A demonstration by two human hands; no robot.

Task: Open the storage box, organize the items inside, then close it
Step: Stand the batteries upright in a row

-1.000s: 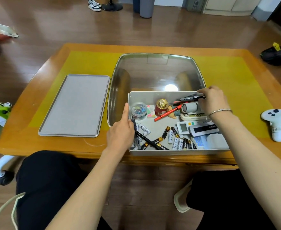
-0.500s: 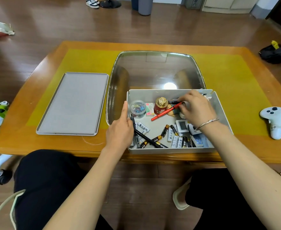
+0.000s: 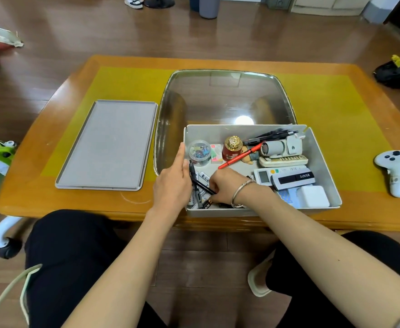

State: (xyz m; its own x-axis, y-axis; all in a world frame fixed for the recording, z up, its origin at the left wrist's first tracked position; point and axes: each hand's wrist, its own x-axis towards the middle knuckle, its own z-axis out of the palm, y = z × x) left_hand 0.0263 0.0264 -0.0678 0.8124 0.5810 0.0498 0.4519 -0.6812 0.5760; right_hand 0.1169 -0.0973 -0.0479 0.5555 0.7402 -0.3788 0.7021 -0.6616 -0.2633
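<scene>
The open grey storage box (image 3: 324, 162) sits at the table's near edge, and its flat grey lid (image 3: 106, 145) lies to its left. My left hand (image 3: 170, 185) grips the box's left wall, thumb pointing up along it. Reaching into the near-left corner, my right hand (image 3: 227, 185) has its fingers curled down on a black pen (image 3: 194, 172) that lies across loose batteries (image 3: 203, 202). Further back are a clear tub of clips (image 3: 199, 152), a red jar with a gold cap (image 3: 232, 149), a red pen (image 3: 239, 157) and several black pens (image 3: 272, 134). Remotes (image 3: 293, 177) fill the right side.
A white game controller (image 3: 394, 171) lies on the yellow mat to the right of the box. Behind the box is a glass panel (image 3: 225, 98) set in the wooden table (image 3: 28, 197). My knees are under the table's near edge. A chair wheel (image 3: 5, 242) is at the left.
My right hand left the black pens at the box's far right, crossed the middle, and came down into the near-left corner on the black pen. My left hand stayed on the wall.
</scene>
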